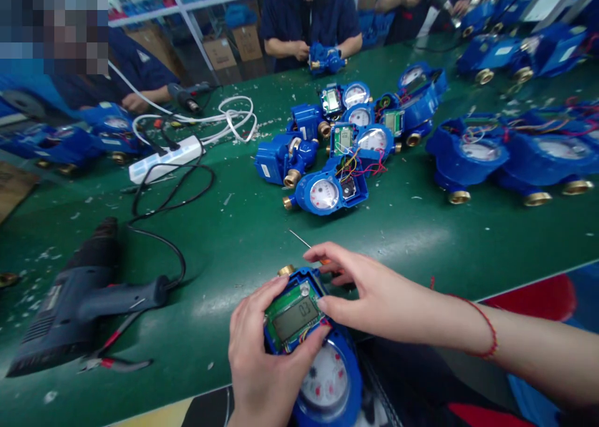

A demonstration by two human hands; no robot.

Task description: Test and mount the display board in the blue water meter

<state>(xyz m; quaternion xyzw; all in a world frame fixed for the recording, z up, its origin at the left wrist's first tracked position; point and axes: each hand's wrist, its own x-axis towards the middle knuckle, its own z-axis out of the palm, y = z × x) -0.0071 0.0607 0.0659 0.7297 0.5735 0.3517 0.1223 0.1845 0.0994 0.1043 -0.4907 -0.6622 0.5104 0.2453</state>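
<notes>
At the table's near edge is a blue water meter [353, 368] with a brass end, a round dial [326, 377] and an uncovered green circuit board whose display [296, 319] reads about 03. My left hand [266, 346] is closed around the display housing, thumb at its lower edge. My right hand [358, 286] reaches over the housing's right side, thumb tip by the board and fingers apart from it. Beneath those fingers lies a screwdriver [299, 238] with a thin shaft and an orange handle, mostly hidden by the fingers.
A heat gun [88, 296] and red-handled cutters [116, 361] lie at left, near a white power strip [166, 158] and looped cords. Several water meters [322, 193] are grouped ahead, with more [477, 152] at right. Co-workers [309, 21] sit across the green table [224, 246].
</notes>
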